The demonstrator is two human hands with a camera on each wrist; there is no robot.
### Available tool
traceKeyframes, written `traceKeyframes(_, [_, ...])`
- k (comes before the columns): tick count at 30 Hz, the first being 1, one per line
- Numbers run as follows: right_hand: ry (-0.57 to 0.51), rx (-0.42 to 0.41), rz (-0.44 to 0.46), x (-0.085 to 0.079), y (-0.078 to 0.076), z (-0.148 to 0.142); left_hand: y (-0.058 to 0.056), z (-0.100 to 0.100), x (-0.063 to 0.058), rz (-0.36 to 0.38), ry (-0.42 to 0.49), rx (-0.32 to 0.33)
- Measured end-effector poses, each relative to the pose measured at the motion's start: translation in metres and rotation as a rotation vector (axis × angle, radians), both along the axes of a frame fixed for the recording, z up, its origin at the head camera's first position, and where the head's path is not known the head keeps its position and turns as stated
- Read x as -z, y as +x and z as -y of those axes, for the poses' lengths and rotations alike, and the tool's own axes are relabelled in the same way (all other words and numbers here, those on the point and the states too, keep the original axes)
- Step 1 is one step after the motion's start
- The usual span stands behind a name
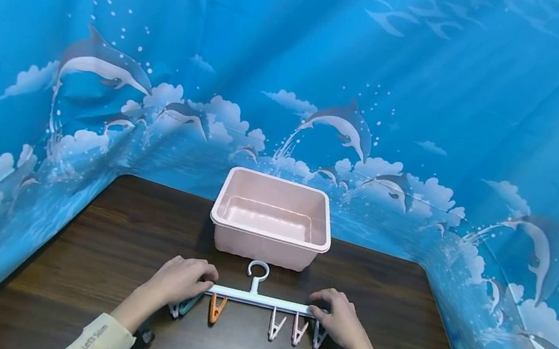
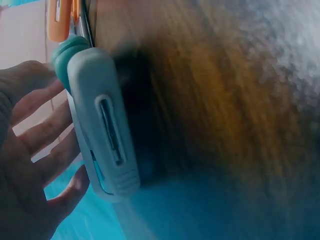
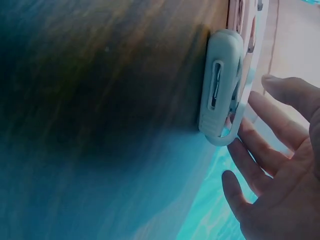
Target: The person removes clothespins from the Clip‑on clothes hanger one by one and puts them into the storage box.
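A white clip hanger (image 1: 257, 299) with a hook lies across the dark table. Several clips hang from its bar: an orange clip (image 1: 216, 309), a teal clip (image 1: 189, 304), a pink clip (image 1: 298, 331) and pale ones. At the bar's left end, my left hand (image 1: 182, 279) holds it between thumb and fingers; in the left wrist view a pale grey clip (image 2: 102, 125) is in front of the fingers. My right hand (image 1: 340, 317) is at the right end, fingers spread with their tips at the bar, beside a pale clip (image 3: 220, 85).
Behind the hanger stands a pale pink plastic basin (image 1: 266, 247), close to the hook. The dark wooden table (image 1: 89, 266) ends at a blue dolphin-print curtain (image 1: 280, 43) at the back and sides.
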State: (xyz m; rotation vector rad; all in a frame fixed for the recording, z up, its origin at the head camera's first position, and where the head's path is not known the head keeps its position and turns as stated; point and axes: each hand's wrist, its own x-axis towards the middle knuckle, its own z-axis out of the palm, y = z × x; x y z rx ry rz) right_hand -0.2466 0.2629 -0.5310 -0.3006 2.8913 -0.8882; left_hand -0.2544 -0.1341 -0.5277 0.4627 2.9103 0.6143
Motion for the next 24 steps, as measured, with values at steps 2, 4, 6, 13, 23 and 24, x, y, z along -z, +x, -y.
traceKeyframes(2, [-0.011, -0.007, 0.045, 0.0023, 0.0013, -0.0011, 0.0011, -0.0002, 0.0019, 0.016, 0.007, 0.001])
traceKeyframes(4, [-0.025, -0.026, 0.084, 0.0045, 0.0025, -0.0021, 0.0019, -0.0001, 0.0030, 0.037, 0.013, -0.003])
traceKeyframes(6, [-0.037, -0.044, 0.110, 0.0060, 0.0032, -0.0024, 0.0030, 0.0004, 0.0034, 0.053, 0.016, -0.011])
traceKeyframes(13, [-0.037, -0.065, 0.125, 0.0073, 0.0020, -0.0017, 0.0046, 0.0038, 0.0044, 0.080, 0.043, 0.001])
traceKeyframes(23, [-0.065, -0.097, 0.137, 0.0061, -0.0043, 0.0006, 0.0026, 0.0061, 0.0016, 0.081, 0.081, 0.041])
traceKeyframes(24, [-0.068, -0.100, 0.140, 0.0063, -0.0045, 0.0008, 0.0026, 0.0060, 0.0014, 0.086, 0.086, 0.046])
